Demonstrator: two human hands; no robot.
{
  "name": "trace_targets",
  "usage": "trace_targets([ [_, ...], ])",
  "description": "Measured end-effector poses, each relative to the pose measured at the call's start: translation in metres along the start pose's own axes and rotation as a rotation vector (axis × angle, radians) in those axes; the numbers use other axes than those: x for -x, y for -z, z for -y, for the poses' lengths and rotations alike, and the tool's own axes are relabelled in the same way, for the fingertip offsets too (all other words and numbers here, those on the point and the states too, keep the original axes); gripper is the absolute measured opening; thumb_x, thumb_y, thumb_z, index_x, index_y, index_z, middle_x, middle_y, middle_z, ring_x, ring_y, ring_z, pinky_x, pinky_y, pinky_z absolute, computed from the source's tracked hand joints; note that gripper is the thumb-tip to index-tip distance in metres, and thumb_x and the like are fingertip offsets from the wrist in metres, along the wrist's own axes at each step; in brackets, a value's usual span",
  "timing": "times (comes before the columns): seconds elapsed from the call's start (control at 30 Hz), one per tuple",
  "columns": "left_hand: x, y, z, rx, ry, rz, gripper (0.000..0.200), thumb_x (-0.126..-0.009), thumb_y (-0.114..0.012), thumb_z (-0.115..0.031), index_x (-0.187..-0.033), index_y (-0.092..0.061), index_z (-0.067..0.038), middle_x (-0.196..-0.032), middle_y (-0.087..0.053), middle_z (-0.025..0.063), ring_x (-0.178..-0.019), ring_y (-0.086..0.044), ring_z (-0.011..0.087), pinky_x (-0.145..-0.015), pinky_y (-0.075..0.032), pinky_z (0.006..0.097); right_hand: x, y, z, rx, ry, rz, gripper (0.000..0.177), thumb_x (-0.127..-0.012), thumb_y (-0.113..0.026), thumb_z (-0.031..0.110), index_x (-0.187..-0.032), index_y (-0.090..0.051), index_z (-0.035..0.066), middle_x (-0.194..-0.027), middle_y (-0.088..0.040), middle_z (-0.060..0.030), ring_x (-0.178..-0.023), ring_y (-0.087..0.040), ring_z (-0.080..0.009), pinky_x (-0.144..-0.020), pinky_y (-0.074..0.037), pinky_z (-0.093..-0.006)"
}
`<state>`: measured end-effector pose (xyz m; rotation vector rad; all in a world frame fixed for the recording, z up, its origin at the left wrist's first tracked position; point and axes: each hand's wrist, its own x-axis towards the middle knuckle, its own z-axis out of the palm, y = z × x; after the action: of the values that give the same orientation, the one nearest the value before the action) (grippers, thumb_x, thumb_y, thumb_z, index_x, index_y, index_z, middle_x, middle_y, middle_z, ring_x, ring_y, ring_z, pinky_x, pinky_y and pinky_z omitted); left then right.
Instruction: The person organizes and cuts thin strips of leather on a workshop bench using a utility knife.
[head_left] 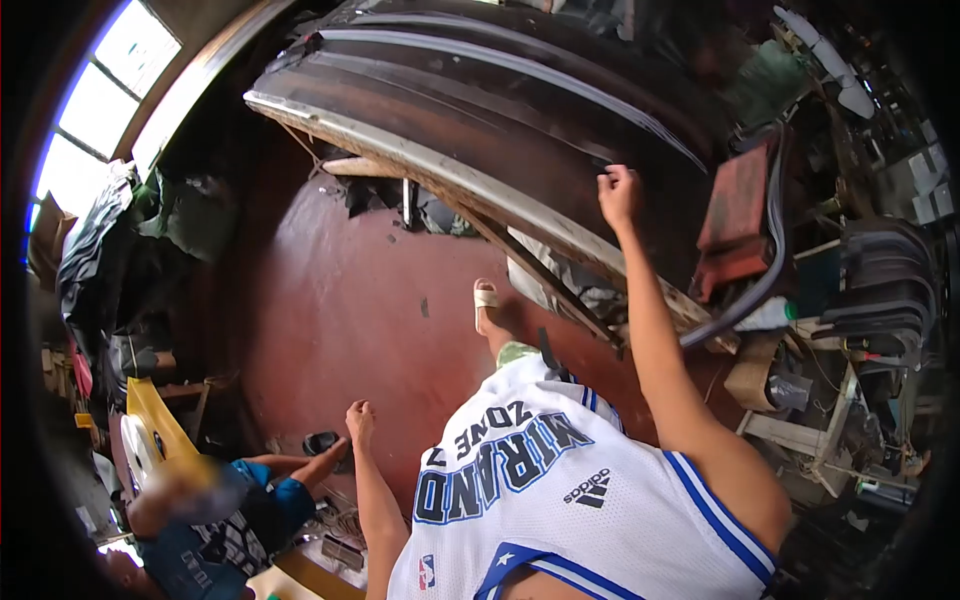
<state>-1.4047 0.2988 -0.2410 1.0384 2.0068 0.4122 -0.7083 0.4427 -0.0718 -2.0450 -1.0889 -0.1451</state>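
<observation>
Left hand (362,415) hangs low over the red floor (330,300), fingers curled in; whether it grips anything I cannot tell. Over the table (400,150), the right hand (618,190) has its fingers bent and close together, and I can't make out if something thin is pinched there. Just beyond its fingertips lie the dark strips (480,120), running lengthwise along the table, with grey strips (520,68) farther across. Near the table's right end sits a red box (735,215). Off to the left, another person (220,510) sits low, well apart from both hands, and a window (100,110) glares in the far corner.
</observation>
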Motion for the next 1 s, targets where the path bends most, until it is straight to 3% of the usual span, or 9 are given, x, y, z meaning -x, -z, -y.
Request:
trace_targets([
  [0.13, -0.038, -0.024, -0.067, -0.316, -0.441, -0.157, 0.021, -0.094, -0.061, -0.017, -0.094, -0.064, 0.004, -0.08, -0.068, 0.0216, -0.072, -0.066, 0.0382, -0.065, -0.051, 0.0442, -0.061, -0.042, -0.052, 0.127, -0.071, 0.173, 0.079, -0.077, -0.083, 0.021, -0.144, -0.044, 0.007, -0.144, -0.046, -0.0293, -0.142, -0.032, -0.0445, -0.118, -0.029, -0.0506],
  [0.17, -0.036, -0.026, -0.089, -0.256, -0.291, -0.038, 0.023, -0.092, -0.063, -0.019, -0.09, -0.061, 0.005, -0.084, -0.066, 0.0261, -0.08, -0.063, 0.046, -0.073, -0.05, 0.0488, -0.068, -0.054, -0.072, 0.174, -0.098, 0.231, 0.081, -0.076, -0.084, 0.021, -0.145, -0.044, 0.008, -0.149, -0.04, -0.0306, -0.144, -0.029, -0.0448, -0.118, -0.029, -0.0511],
  [0.33, -0.036, -0.058, -0.132, -0.296, 0.052, 0.143, 0.033, -0.086, -0.063, -0.023, -0.108, -0.072, 0.0, -0.107, -0.07, 0.0266, -0.105, -0.069, 0.0378, -0.09, -0.053, 0.0451, -0.076, -0.042, -0.079, 0.349, 0.113, 0.162, 0.034, -0.069, -0.081, 0.008, -0.094, -0.058, 0.009, -0.102, -0.054, -0.0127, -0.102, -0.055, -0.0368, -0.09, -0.044, -0.0501],
  [0.43, -0.02, -0.054, -0.138, -0.208, -0.287, 0.192, 0.032, -0.086, -0.064, -0.025, -0.106, -0.073, -0.001, -0.098, -0.073, 0.0228, -0.097, -0.072, 0.0361, -0.085, -0.055, 0.0439, -0.081, -0.022, -0.057, 0.264, 0.069, 0.214, 0.035, -0.068, -0.076, 0.001, -0.096, -0.056, 0.007, -0.1, -0.059, -0.0154, -0.103, -0.057, -0.0384, -0.092, -0.044, -0.0494],
  [0.6, -0.097, -0.072, -0.188, -0.403, -0.153, 0.419, 0.031, -0.087, -0.064, -0.026, -0.104, -0.074, -0.002, -0.091, -0.074, 0.0201, -0.088, -0.073, 0.0343, -0.08, -0.057, 0.0428, -0.111, 0.013, -0.014, 0.033, -0.092, 0.462, 0.031, -0.073, -0.076, 0.001, -0.099, -0.06, 0.004, -0.087, -0.067, -0.0173, -0.083, -0.068, -0.0355, -0.073, -0.053, -0.0416],
  [0.67, -0.143, -0.08, -0.212, -0.498, -0.106, 0.474, 0.03, -0.088, -0.064, -0.026, -0.103, -0.074, -0.002, -0.088, -0.074, 0.019, -0.085, -0.073, 0.0336, -0.078, -0.057, 0.0423, -0.116, 0.021, -0.017, 0.16, 0.09, 0.486, 0.034, -0.072, -0.078, 0.002, -0.101, -0.061, 0.004, -0.088, -0.067, -0.0158, -0.084, -0.068, -0.0333, -0.075, -0.054, -0.0423],
  [0.87, -0.311, -0.089, -0.264, -0.227, -0.233, 0.328, 0.024, -0.092, -0.061, -0.024, -0.101, -0.074, -0.005, -0.075, -0.074, 0.0129, -0.067, -0.073, 0.0227, -0.067, -0.058, 0.0365, -0.107, 0.016, 0.001, 0.722, 0.029, 0.702, 0.059, -0.071, -0.085, 0.018, -0.125, -0.063, 0.009, -0.135, -0.054, -0.014, -0.129, -0.046, -0.0369, -0.111, -0.031, -0.0513],
  [0.93, -0.333, -0.081, -0.309, -0.079, -0.195, 0.279, 0.024, -0.093, -0.061, -0.023, -0.104, -0.074, -0.006, -0.076, -0.074, 0.0102, -0.068, -0.073, 0.0205, -0.067, -0.058, 0.0351, -0.102, -0.009, 0.005, 0.544, -0.041, 0.458, 0.053, -0.074, -0.083, 0.016, -0.123, -0.064, 0.007, -0.132, -0.057, -0.0143, -0.126, -0.05, -0.0341, -0.109, -0.036, -0.0483],
  [1.0, -0.358, -0.075, -0.334, -0.094, -0.209, 0.314, 0.025, -0.093, -0.061, -0.023, -0.104, -0.074, -0.005, -0.076, -0.074, 0.0091, -0.068, -0.073, 0.0201, -0.068, -0.058, 0.0349, -0.103, -0.038, 0.048, 0.267, -0.174, 0.411, 0.035, -0.08, -0.078, 0.008, -0.112, -0.067, 0.002, -0.11, -0.068, -0.0155, -0.098, -0.067, -0.0305, -0.086, -0.054, -0.0397],
])
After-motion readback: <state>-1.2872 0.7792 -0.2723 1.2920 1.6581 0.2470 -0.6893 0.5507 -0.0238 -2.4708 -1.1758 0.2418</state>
